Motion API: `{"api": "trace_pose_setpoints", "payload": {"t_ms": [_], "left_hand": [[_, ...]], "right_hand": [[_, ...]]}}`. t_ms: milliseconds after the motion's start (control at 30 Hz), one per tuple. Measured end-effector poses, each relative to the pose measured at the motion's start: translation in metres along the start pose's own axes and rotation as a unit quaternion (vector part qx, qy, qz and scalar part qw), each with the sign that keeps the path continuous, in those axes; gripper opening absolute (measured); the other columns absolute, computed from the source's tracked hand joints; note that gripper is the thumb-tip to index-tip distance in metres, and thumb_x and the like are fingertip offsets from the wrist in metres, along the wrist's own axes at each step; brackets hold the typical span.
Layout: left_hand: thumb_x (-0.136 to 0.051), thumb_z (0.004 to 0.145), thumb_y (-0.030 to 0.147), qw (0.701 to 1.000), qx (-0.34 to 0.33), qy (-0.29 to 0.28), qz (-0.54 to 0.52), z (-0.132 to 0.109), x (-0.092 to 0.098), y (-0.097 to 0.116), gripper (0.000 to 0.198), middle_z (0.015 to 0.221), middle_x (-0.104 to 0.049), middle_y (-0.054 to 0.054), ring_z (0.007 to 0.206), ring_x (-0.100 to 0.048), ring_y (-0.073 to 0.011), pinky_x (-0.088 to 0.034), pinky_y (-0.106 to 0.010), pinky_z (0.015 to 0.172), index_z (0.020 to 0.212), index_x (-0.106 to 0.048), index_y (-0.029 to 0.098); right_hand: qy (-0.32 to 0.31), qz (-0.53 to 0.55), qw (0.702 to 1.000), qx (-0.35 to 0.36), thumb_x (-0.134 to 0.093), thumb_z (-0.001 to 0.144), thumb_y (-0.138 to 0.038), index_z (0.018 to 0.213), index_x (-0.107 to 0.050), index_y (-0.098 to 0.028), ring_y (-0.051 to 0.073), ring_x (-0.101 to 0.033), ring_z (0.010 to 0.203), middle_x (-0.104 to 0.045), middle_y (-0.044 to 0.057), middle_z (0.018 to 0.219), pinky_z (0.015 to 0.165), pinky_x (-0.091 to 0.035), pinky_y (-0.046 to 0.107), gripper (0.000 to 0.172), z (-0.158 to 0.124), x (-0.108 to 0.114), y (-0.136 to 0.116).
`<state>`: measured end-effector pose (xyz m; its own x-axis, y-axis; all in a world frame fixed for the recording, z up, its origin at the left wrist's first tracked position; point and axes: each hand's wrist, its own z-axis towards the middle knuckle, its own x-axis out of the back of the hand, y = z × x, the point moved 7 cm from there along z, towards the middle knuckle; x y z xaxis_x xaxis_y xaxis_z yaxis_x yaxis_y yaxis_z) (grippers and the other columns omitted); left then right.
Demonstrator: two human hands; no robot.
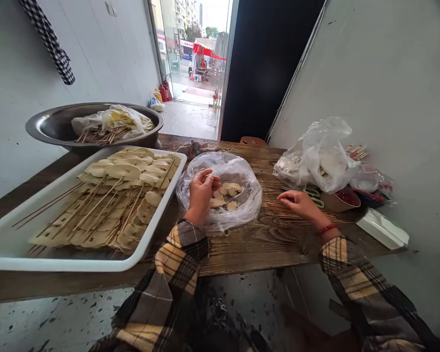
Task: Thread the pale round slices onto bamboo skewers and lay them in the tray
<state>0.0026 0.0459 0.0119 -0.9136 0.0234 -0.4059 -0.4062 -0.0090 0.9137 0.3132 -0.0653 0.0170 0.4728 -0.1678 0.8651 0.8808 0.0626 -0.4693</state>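
Observation:
Over the left part of a clear plastic bag is my left hand, its fingers curled; what they hold, if anything, is too small to tell. Several pale round slices lie inside the open bag. My right hand is at a bundle of thin brown sticks on the table, thumb and fingers pinched together. Any stick between them cannot be made out. Left of the bag, a white tray holds many skewered slices in overlapping rows, sticks pointing toward me.
A steel basin with bagged skewers stands behind the tray. At the right are plastic bags, green-handled scissors, a bowl with red contents and a white box. The wooden table meets a wall at the right.

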Motion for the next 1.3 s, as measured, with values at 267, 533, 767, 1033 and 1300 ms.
{"api": "trace_pose_setpoints", "payload": {"t_ms": [267,533,767,1033,1300], "left_hand": [[-0.059,0.075,0.023,1.0,-0.009,0.007,0.018,0.002,0.005,0.002,0.029,0.074,-0.065,0.0,0.056,-0.059,-0.0088,-0.047,-0.023,0.058,0.102,-0.056,0.014],[-0.058,0.075,0.021,1.0,-0.01,0.016,0.013,0.002,0.009,0.002,0.028,0.075,-0.065,0.0,0.057,-0.06,-0.0085,-0.047,-0.022,0.058,0.103,-0.056,0.014],[-0.058,0.078,0.021,0.999,-0.014,0.011,0.03,0.0,0.007,0.005,0.025,0.075,-0.065,-0.001,0.057,-0.059,-0.0084,-0.046,-0.021,0.058,0.102,-0.057,0.014],[-0.058,0.081,0.023,0.953,-0.071,-0.122,0.267,-0.003,-0.009,0.008,0.017,0.075,-0.067,-0.004,0.066,-0.059,-0.0133,-0.046,-0.025,0.065,0.093,-0.065,0.015],[-0.053,0.087,0.024,0.69,-0.149,-0.158,0.69,-0.017,-0.014,0.008,0.019,0.098,-0.069,-0.013,0.093,-0.062,-0.0253,-0.045,-0.036,0.083,0.092,-0.07,0.017]], "right_hand": [[-0.054,-0.093,0.994,0.03,-0.059,0.082,-0.024,0.083,-0.07,-0.019,0.017,-0.057,0.072,-0.064,0.004,0.079,0.068,-0.042,0.028,0.012,0.005,-0.025,0.007],[-0.047,-0.091,0.993,0.064,-0.052,0.088,-0.026,0.081,-0.066,-0.019,0.02,-0.058,0.078,-0.064,0.007,0.083,0.071,-0.042,0.031,0.017,0.003,-0.024,0.005],[0.085,-0.004,0.993,0.077,-0.049,0.093,-0.035,0.091,-0.065,-0.02,0.022,-0.063,0.081,-0.069,0.007,0.09,0.075,-0.046,0.034,0.021,0.003,0.0,-0.033],[0.187,0.165,0.965,0.085,-0.052,0.092,-0.042,0.097,-0.064,-0.022,0.016,-0.058,0.064,-0.064,0.001,0.075,0.062,-0.045,0.029,0.023,0.022,0.01,-0.122],[-0.007,0.478,0.874,-0.083,-0.069,0.072,-0.05,0.095,-0.067,-0.017,0.007,-0.042,0.049,-0.057,-0.003,0.066,0.045,-0.031,0.022,0.04,0.051,-0.064,-0.097]]}}
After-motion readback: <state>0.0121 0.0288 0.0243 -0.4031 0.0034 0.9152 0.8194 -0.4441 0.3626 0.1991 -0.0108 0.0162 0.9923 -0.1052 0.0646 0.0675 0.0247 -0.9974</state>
